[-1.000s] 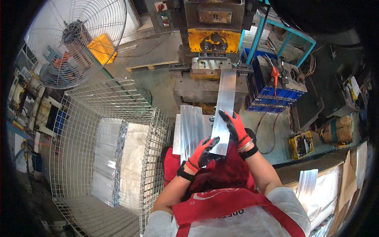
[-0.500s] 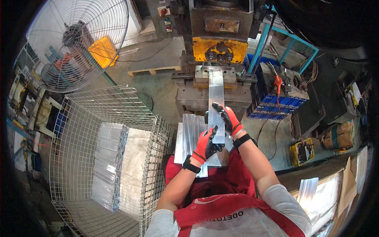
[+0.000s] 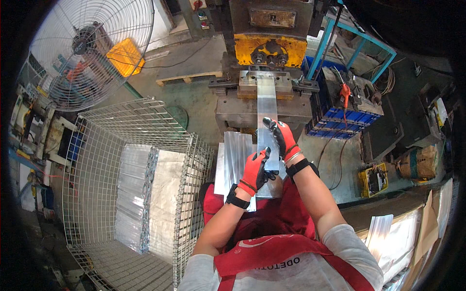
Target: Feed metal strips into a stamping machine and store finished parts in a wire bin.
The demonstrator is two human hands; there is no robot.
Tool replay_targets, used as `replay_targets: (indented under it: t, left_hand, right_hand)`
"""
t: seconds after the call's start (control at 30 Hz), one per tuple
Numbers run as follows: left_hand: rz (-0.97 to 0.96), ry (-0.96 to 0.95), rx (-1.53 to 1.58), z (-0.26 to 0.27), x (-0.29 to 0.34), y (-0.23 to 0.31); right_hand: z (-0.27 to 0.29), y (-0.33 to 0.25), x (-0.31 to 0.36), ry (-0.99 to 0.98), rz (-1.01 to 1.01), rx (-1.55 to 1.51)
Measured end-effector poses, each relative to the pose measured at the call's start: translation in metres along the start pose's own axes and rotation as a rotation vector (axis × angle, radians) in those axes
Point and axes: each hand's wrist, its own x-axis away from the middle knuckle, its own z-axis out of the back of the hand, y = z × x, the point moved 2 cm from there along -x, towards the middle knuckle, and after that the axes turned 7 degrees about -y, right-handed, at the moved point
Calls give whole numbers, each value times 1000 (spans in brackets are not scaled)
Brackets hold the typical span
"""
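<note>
A long, flat, shiny metal strip (image 3: 266,104) reaches from my hands into the die (image 3: 247,91) of a press (image 3: 272,51), its far end lying on the die block. My left hand (image 3: 256,170), in a red and black glove, is closed on the strip's near end from the left side. Farther along, my right hand (image 3: 283,137), gloved alike, grips the strip's right edge, with thumb and fingers around it. Below and left of the strip, several similar metal strips (image 3: 237,157) lie in a pile over my lap. The fingers beneath the strip are partly hidden.
A wire mesh basket (image 3: 193,194) at the left holds stacked metal strips (image 3: 131,194). Behind it stands a large fan (image 3: 87,43). Right of the press are blue crates (image 3: 340,121) with an orange-handled air gun (image 3: 345,92) on top. A cardboard box (image 3: 423,233) sits at lower right.
The whole view has shifted slightly, so the press appears higher. Both hands keep their hold on the strip, its far end still in the die.
</note>
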Motion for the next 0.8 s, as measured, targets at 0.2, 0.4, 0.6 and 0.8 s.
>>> replay_targets:
  t: [0.2,0.4,0.6,0.8]
  left_hand:
    - [-12,13,-10,1,0,2]
    - [-36,16,18,-4,1,4]
    - [-9,27,6,3,-1,2]
    - [35,42,-23,-14,9,12]
  right_hand:
    - [-11,-10,6,10,46,-31]
    - [-9,-7,3,10,96,-17]
    - [-7,-4,1,22,24,29]
    - [3,-2,3,-69,81,258]
